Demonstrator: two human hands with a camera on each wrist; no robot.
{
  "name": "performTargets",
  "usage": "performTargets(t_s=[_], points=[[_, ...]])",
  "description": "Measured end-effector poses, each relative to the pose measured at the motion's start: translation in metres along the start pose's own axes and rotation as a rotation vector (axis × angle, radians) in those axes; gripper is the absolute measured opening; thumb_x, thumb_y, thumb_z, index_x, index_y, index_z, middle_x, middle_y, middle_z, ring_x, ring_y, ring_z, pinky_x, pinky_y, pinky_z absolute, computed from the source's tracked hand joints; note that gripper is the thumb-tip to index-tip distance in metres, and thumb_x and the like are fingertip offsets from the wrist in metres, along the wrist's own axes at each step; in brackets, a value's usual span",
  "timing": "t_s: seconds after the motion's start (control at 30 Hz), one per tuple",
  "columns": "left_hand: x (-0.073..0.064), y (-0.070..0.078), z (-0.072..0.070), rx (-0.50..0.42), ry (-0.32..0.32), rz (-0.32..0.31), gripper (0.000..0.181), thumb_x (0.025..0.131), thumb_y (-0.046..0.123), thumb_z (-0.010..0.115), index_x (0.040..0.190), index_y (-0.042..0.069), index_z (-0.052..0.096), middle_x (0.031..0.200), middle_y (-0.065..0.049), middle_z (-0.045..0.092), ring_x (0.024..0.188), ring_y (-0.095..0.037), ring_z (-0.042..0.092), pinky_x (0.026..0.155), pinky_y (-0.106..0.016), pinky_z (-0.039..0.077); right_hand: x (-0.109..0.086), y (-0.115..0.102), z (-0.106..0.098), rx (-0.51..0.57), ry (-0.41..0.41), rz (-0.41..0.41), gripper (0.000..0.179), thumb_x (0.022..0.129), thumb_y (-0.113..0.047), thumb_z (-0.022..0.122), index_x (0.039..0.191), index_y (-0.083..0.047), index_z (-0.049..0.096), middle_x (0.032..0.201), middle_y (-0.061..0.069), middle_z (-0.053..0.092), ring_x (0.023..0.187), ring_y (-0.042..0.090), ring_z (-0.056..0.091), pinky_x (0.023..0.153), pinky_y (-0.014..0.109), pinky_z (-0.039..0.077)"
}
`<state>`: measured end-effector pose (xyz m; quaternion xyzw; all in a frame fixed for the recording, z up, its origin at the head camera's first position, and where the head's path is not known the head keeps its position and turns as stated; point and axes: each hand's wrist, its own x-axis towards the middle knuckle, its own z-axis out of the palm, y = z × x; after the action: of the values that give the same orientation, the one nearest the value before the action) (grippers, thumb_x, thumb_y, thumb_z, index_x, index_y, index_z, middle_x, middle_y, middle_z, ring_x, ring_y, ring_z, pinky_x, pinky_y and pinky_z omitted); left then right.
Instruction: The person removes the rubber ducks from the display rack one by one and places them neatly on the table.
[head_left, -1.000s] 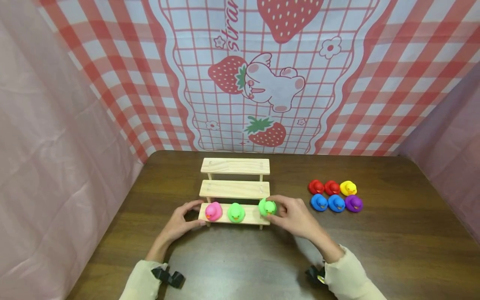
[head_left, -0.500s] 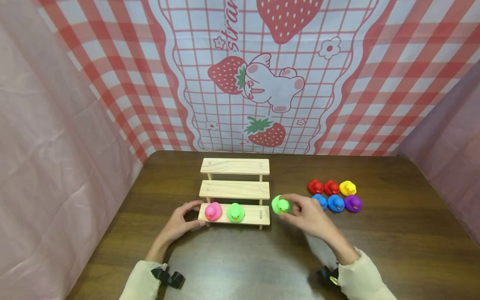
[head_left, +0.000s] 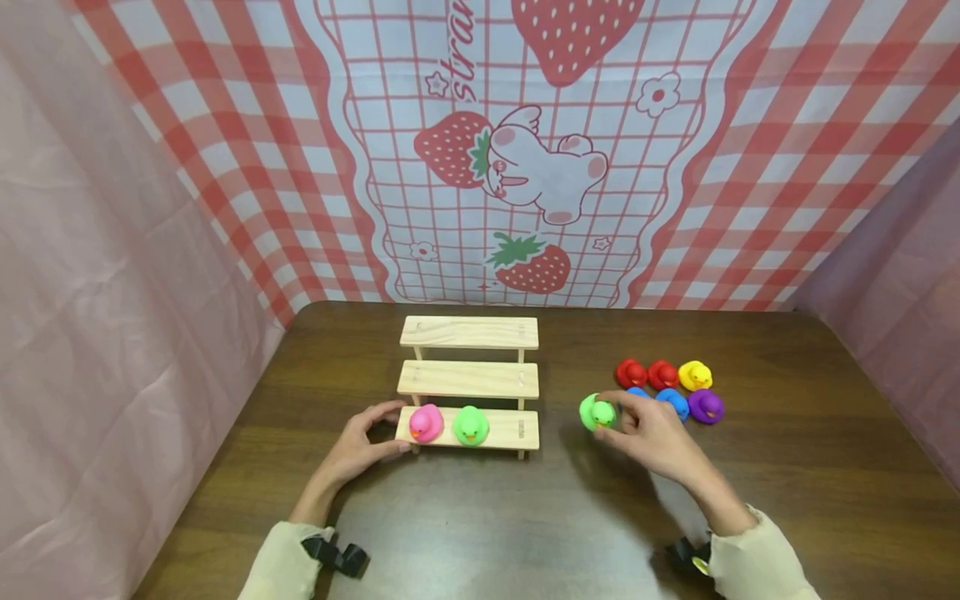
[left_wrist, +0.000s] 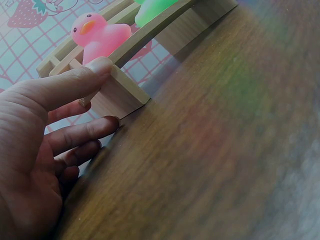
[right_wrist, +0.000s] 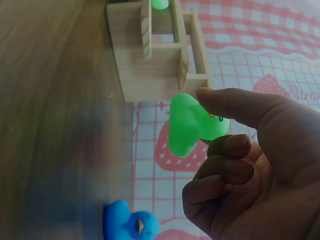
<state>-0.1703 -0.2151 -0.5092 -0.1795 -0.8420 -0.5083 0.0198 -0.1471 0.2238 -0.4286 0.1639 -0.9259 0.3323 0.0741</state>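
A three-tier wooden display stand point(head_left: 468, 379) stands on the table. On its lowest step sit a pink rubber duck point(head_left: 426, 423) and a green rubber duck point(head_left: 471, 426). My left hand point(head_left: 362, 442) holds the left end of that step; in the left wrist view the thumb point(left_wrist: 100, 67) lies on the board's corner and the other fingers curl by the side panel. Right of the stand, my right hand point(head_left: 654, 433) pinches a second green rubber duck point(head_left: 597, 412) between thumb and fingers, above the table. The right wrist view shows this held duck point(right_wrist: 185, 125) tilted sideways.
Two rows of rubber ducks stand at the right: two red ones, such as the left red duck point(head_left: 632, 373), a yellow duck point(head_left: 696, 375), two blue ones, such as the right blue duck point(head_left: 672, 405), and a purple duck point(head_left: 707, 407). My right hand partly hides the left blue duck. A checked cloth point(head_left: 262, 167) hangs behind.
My right hand has carried the green duck off the right end of the lowest step and moved right, toward the other ducks. The left hand has stayed in place.
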Motion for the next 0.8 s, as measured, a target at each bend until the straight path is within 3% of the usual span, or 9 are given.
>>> performTargets(t_s=[0.27,0.8], points=[[0.0,0.0,0.0,0.008,0.013,0.018,0.057,0.076,0.01,0.085,0.129,0.002,0.064,0.1,-0.011,0.074,0.103,-0.002,0.059,0.1,-0.027,0.043,-0.007,0.016,-0.006,-0.035,0.001,0.013,0.038,0.075,-0.015,0.085,0.109,-0.005,0.071,0.055,-0.013,0.038,0.05,-0.004,0.033,0.047,0.02,0.032],[0.0,0.002,0.0,0.006,-0.002,-0.004,0.056,0.077,0.01,0.085,0.129,0.003,0.064,0.101,-0.011,0.074,0.104,-0.006,0.06,0.101,-0.033,0.045,-0.024,0.04,-0.012,-0.076,-0.026,0.057,0.042,0.076,-0.019,0.085,0.113,-0.003,0.071,0.058,-0.01,0.041,0.051,-0.003,0.034,0.048,0.021,0.031]])
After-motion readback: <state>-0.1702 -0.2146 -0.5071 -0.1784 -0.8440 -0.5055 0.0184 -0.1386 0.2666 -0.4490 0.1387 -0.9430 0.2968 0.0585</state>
